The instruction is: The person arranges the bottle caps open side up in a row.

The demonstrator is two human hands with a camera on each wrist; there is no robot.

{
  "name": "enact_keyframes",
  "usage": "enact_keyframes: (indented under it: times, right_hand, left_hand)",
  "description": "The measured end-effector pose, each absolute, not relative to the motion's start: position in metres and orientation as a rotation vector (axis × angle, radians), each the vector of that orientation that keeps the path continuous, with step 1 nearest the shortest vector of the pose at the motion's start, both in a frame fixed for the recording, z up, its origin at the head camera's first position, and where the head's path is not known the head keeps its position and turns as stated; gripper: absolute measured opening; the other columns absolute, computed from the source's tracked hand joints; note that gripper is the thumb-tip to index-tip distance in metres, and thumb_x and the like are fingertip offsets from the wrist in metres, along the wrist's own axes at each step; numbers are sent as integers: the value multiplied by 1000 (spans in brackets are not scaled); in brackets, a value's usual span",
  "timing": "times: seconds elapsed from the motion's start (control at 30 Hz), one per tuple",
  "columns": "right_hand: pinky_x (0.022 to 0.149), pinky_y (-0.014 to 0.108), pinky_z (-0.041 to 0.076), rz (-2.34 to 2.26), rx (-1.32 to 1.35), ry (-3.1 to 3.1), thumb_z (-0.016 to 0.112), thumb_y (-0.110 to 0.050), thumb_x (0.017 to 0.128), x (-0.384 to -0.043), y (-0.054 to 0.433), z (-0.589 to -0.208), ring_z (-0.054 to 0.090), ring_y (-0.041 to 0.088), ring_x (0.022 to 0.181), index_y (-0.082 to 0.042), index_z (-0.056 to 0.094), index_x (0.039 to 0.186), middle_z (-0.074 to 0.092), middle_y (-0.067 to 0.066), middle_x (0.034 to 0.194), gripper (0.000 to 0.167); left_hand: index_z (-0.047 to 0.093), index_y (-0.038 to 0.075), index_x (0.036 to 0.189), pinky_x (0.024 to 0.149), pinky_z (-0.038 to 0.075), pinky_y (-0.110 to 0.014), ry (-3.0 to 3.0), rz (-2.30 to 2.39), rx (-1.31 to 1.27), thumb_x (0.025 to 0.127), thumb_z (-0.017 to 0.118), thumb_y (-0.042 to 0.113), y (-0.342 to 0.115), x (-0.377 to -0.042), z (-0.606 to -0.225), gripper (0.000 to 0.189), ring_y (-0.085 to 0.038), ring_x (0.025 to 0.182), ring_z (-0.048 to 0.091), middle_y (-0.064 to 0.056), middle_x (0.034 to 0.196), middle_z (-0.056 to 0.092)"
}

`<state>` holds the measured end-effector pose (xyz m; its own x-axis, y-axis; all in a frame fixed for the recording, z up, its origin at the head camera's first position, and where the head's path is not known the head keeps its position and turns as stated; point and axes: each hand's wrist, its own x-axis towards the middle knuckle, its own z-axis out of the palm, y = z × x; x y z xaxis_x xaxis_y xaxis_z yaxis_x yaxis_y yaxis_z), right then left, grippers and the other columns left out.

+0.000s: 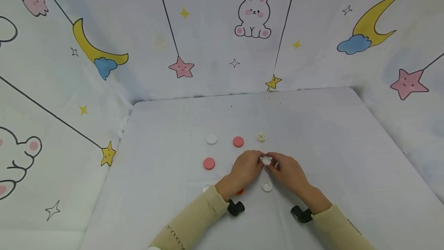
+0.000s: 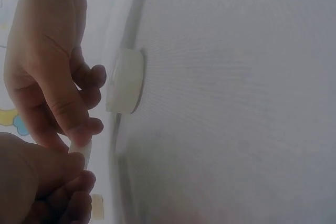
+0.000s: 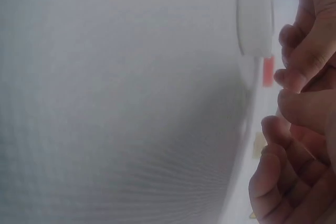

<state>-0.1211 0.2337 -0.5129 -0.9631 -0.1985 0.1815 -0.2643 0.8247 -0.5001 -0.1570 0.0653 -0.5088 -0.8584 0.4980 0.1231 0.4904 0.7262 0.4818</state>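
Observation:
Close above the white table, both hands meet at one small white round disc (image 1: 266, 160). My left hand (image 1: 247, 167) pinches its left side with thumb and fingers, and my right hand (image 1: 289, 171) pinches its right side. The left wrist view shows the white disc (image 2: 81, 150) edge-on between the fingertips. Just below the hands lies a white disc with a raised ring (image 1: 266, 186). Above them sits a cream disc with a square mark (image 1: 261, 137). My left hand and forearm partly cover a white disc and a red disc (image 1: 240, 191).
On the table (image 1: 166, 126), a red disc (image 1: 238, 141) and a white disc (image 1: 211, 139) lie farther back. Another red disc (image 1: 209, 163) is left of the hands, with a white one (image 1: 206, 188) by the left sleeve. Patterned cloth (image 1: 215, 30) stands behind.

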Motion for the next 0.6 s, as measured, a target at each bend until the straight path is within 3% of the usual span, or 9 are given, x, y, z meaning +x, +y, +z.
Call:
enact_keyframes:
  times: [0.13,0.6]
  right_hand:
    - [59,26,46,817,376,-2911,78,-9,82,-121,233,-514,54,3,62,-8,68,116,63,-7,77,36]
    - [60,27,46,814,364,-2971,76,-9,83,-124,229,-513,53,3,63,-8,67,117,62,-6,76,35]
  left_hand:
    - [71,13,109,72,50,-23,2914,730,840,92,67,17,66,-155,-509,18,-11,85,65,2,95,70]
    - [72,14,107,63,50,-25,3009,510,848,89,71,22,67,-151,-505,20,-13,81,65,2,89,68]
